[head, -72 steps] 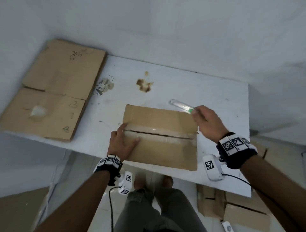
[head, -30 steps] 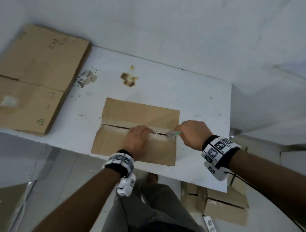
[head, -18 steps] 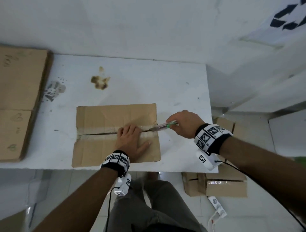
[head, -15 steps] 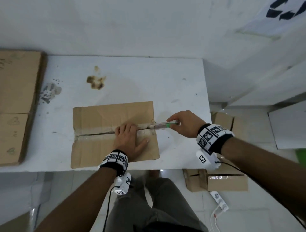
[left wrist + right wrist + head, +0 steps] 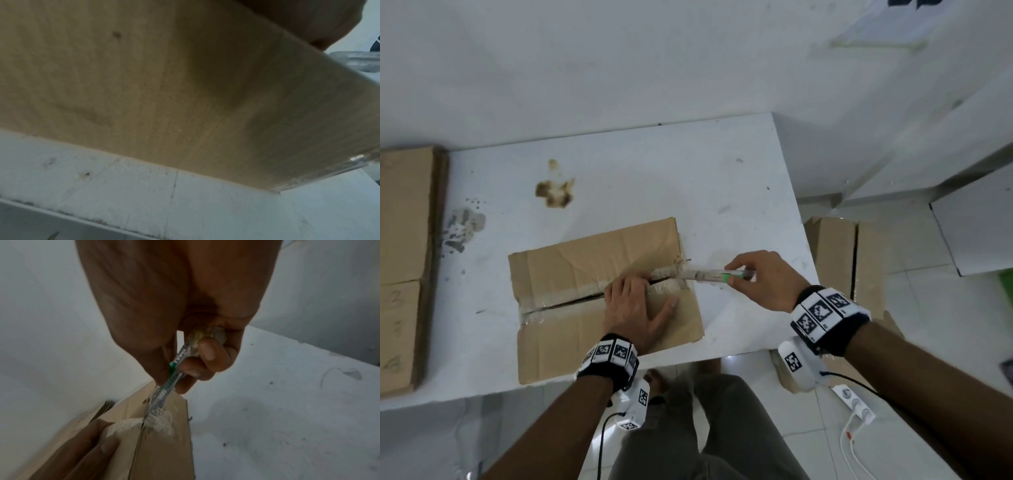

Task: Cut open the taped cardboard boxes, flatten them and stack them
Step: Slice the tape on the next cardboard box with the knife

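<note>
A brown cardboard box (image 5: pixel 571 267) lies on the white table (image 5: pixel 654 185), its taped middle seam slit open from the left edge to near my left hand. My left hand (image 5: pixel 637 305) presses flat on the box beside the seam, fingers straight. My right hand (image 5: pixel 763 277) grips a clear utility knife (image 5: pixel 719 274) with a green slider. The knife's tip sits at the seam's right end, where crumpled tape (image 5: pixel 160 421) bunches at the box's edge. The left wrist view is filled by blurred cardboard (image 5: pixel 164 81).
Flattened cardboard sheets (image 5: pixel 404 267) lie stacked at the table's left end. More cardboard boxes (image 5: pixel 846 253) stand on the floor right of the table, with a white power strip (image 5: pixel 856 406) nearby. Brown stains (image 5: pixel 554 192) mark the tabletop. A white wall stands behind.
My right hand has drawn the knife rightward along the seam to the box's right edge. The left hand stayed pressed on the box. The head view has shifted right.
</note>
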